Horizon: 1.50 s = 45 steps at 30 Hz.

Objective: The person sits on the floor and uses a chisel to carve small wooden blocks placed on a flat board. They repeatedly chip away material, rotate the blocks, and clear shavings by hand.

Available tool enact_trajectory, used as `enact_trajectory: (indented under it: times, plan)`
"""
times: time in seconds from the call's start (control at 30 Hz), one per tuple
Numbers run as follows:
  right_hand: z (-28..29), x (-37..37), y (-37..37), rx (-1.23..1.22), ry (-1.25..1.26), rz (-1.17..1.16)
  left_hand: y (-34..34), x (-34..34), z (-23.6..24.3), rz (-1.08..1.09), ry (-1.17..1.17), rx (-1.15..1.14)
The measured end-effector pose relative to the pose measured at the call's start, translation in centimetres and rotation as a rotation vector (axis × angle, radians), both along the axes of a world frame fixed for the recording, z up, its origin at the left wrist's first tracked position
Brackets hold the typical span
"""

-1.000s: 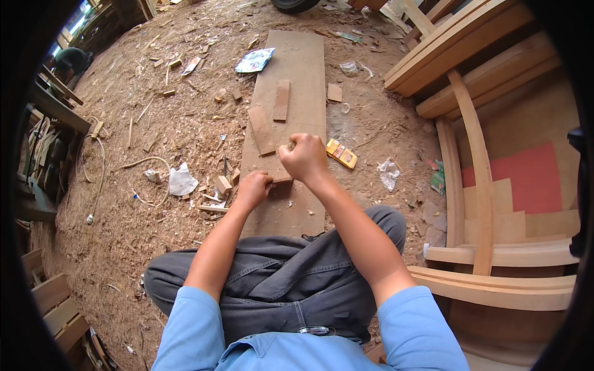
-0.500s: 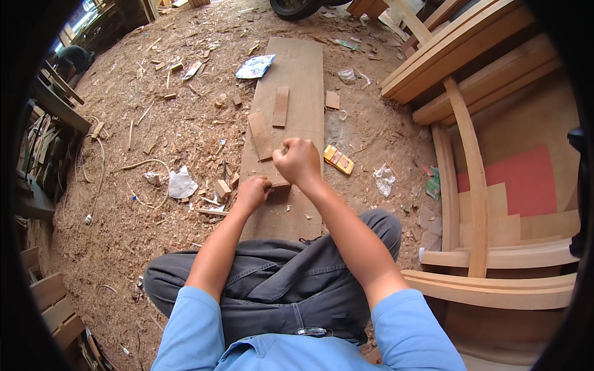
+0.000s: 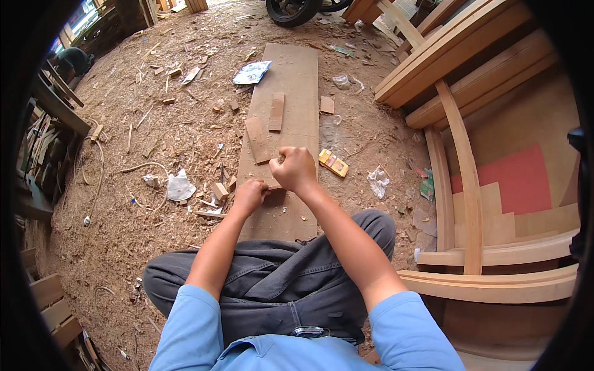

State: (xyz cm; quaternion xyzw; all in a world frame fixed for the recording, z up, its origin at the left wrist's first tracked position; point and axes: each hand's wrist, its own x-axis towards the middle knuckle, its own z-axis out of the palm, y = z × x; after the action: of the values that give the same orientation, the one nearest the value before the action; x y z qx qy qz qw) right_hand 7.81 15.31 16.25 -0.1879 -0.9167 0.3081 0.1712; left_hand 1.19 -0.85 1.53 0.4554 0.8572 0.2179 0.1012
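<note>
My left hand (image 3: 250, 196) is closed, its fingers pinching a small flat wooden piece (image 3: 273, 185) over the near part of a long brown plank (image 3: 291, 68). Just beyond and to the right, my right hand (image 3: 294, 170) is balled into a fist above the plank. What that fist grips, if anything, is hidden by the fingers and knuckles. Farther up the plank lie two thin rectangular wood pieces, a wider one (image 3: 257, 140) slightly tilted and a narrower one (image 3: 276, 112). A blue and white plastic packet (image 3: 252, 72) overlaps the plank's left edge.
A yellow packet (image 3: 333, 162) lies right of the plank. Wood offcuts (image 3: 219, 191) and a white rag (image 3: 180, 186) are on the shaving-covered ground to the left. Wooden frames (image 3: 463, 179) stand along the right; a motorbike wheel (image 3: 291, 11) is at the back. A person (image 3: 73, 63) is far left.
The whole view has shifted slightly. My right fist has come a little nearer to me and to the wooden piece; my left hand keeps its pinch in about the same place.
</note>
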Motion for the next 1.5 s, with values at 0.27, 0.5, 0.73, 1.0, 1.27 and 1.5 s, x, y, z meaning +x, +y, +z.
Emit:
enact_trajectory:
  times: [0.27,0.5,0.73,1.0,1.27,1.5]
  plan:
    - [-0.2,0.3,0.3,-0.047,0.063,-0.048,0.0,-0.1,0.0,0.007,0.019,0.05]
    - [0.1,0.7,1.0,-0.039,-0.131,0.0,-0.1,0.0,0.1,0.003,0.0,0.025]
    - [-0.1,1.1,1.2,-0.073,-0.03,0.002,-0.1,-0.1,-0.2,0.002,0.039,0.007]
    - [0.2,1.3,0.1,-0.021,-0.01,-0.005,-0.1,-0.2,-0.2,-0.014,0.037,-0.036]
    - [0.3,0.0,-1.0,0.006,0.04,-0.069,-0.1,-0.1,0.0,0.002,0.012,0.004]
    - [0.1,-0.6,-0.7,0.025,0.029,-0.041,-0.1,-0.3,0.2,0.007,-0.01,-0.013]
